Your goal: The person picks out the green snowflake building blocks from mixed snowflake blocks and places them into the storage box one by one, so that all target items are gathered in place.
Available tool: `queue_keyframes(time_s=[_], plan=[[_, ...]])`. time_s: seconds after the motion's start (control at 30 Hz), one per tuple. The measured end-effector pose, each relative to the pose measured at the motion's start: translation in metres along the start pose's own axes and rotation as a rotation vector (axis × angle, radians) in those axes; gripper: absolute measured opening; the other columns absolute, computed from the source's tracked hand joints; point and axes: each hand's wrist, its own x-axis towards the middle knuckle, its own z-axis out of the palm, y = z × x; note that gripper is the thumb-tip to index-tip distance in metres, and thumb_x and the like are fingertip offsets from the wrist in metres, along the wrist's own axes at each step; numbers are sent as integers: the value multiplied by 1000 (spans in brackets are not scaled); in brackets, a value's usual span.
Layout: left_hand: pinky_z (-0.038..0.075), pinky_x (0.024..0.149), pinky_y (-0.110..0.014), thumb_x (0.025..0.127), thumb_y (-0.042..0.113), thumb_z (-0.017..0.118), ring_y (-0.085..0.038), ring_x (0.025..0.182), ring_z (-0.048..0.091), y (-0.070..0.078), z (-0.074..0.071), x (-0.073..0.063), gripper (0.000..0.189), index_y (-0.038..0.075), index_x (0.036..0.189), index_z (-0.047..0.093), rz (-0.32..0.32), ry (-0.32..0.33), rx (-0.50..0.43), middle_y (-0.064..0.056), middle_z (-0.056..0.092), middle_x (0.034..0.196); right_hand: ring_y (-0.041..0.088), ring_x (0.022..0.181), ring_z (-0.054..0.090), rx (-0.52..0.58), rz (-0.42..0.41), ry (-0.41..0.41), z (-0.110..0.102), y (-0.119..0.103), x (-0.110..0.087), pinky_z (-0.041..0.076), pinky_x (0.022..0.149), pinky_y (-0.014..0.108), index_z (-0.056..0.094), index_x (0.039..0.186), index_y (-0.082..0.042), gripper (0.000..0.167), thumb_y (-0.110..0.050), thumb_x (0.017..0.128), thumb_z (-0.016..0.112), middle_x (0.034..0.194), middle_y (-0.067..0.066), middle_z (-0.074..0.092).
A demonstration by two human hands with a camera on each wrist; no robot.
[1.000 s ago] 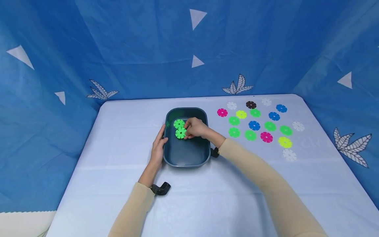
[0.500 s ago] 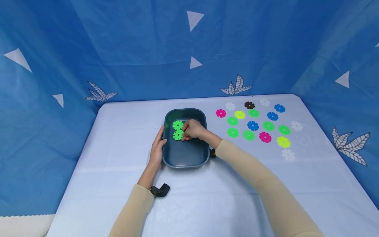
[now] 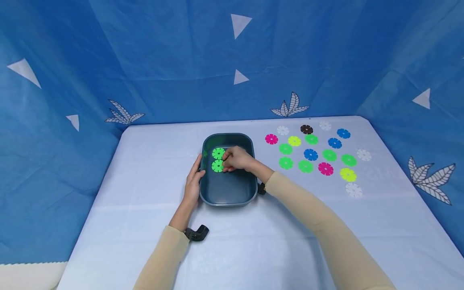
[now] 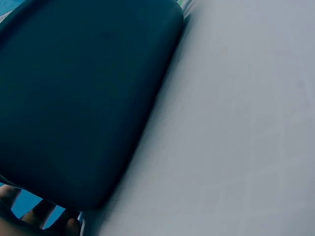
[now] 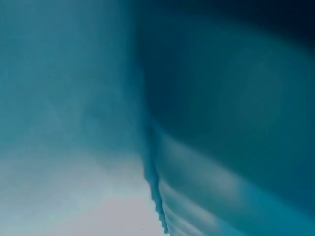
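A dark blue-grey plastic tub (image 3: 228, 197) stands on the white-covered table. Inside lie two green snowflake discs, one above the other in the head view: an upper disc (image 3: 218, 153) and a lower green disc (image 3: 217, 166). My right hand (image 3: 237, 158) reaches into the tub and pinches the right edge of the lower disc, with its fingertips covering that edge. Along the tub's left outer wall rests my left hand (image 3: 192, 183), fingers extended and thumb at the rim. Its fingers (image 4: 39, 214) also show against the tub wall in the left wrist view. The right wrist view is blurred and shows no fingers.
To the tub's right lie several loose snowflake discs, among them a pink disc (image 3: 325, 168), a blue disc (image 3: 310, 154), a brown disc (image 3: 306, 129) and a white disc (image 3: 353, 189). Blue patterned cloth (image 3: 181, 60) hangs behind the table.
The lower green disc has shifted slightly left and toward the body with my right hand, so it sits more squarely below the upper one. My left hand stays at the tub's wall.
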Motion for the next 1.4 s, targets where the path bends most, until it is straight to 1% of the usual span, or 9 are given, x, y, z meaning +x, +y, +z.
queue_keyframes(time_s=[0.2, 0.33, 0.43, 0.57, 0.77, 0.87, 0.93, 1.1, 1.4], plan=[[7, 124, -46, 102, 14, 35, -18, 153, 8, 0, 0, 0, 56, 25, 156, 26, 8, 1, -2, 4, 16, 164, 17, 80, 73, 109, -100, -112, -14, -8, -10, 58, 85, 44, 52, 128, 9, 39, -9, 95, 61, 88, 10, 64], [6, 124, -47, 101, 14, 35, -19, 153, 7, -1, 1, 0, 57, 23, 156, 25, -1, 3, 1, 3, 15, 165, 20, 86, 71, 75, -138, -102, -34, -19, -33, 54, 89, 51, 54, 129, 4, 38, -14, 97, 61, 101, 21, 63], [6, 124, -47, 101, 14, 36, -19, 153, 6, -1, 1, 1, 57, 22, 156, 26, 1, 12, 5, 3, 15, 165, 22, 86, 70, 0, -138, -45, -52, -23, -55, 54, 80, 47, 58, 124, -3, 32, -18, 96, 62, 108, 24, 61], [5, 124, -47, 101, 14, 35, -18, 153, 6, 0, 0, 1, 57, 23, 156, 25, -2, 13, 18, 4, 15, 165, 26, 89, 69, -68, -86, 80, -76, -14, -83, 52, 73, 39, 60, 122, -6, 31, -22, 95, 63, 105, 16, 60], [5, 124, -46, 101, 14, 35, -17, 153, 5, -2, 0, 1, 57, 24, 156, 25, -12, 5, 25, 5, 14, 165, 36, 100, 66, -80, 22, 257, -105, 23, -125, 53, 80, 42, 56, 130, -4, 40, -23, 96, 62, 109, 14, 58], [5, 124, -46, 101, 14, 35, -18, 153, 5, -3, 0, 1, 57, 24, 156, 25, -8, 6, 23, 5, 14, 165, 39, 103, 62, -85, 67, 339, -120, 43, -142, 53, 79, 39, 52, 134, -1, 45, -24, 96, 62, 115, 17, 56], [5, 124, -46, 101, 14, 35, -18, 153, 5, -2, 1, 1, 57, 23, 156, 25, -4, 7, 24, 4, 14, 165, 37, 102, 59, -98, 101, 403, -129, 55, -152, 53, 77, 35, 49, 136, 0, 50, -27, 96, 63, 120, 18, 54], [5, 124, -46, 101, 14, 36, -18, 153, 6, -1, 2, 0, 57, 23, 156, 25, 2, 10, 11, 4, 14, 165, 30, 91, 53, -112, 170, 529, -146, 78, -167, 52, 68, 30, 48, 139, -1, 56, -31, 94, 65, 131, 20, 49], [5, 125, -45, 101, 14, 35, -17, 153, 6, -2, 1, 1, 57, 24, 156, 25, 2, 10, 12, 5, 15, 165, 30, 97, 54, -127, 243, 558, -152, 104, -167, 50, 68, 20, 48, 137, 2, 55, -23, 92, 67, 131, 24, 48]])
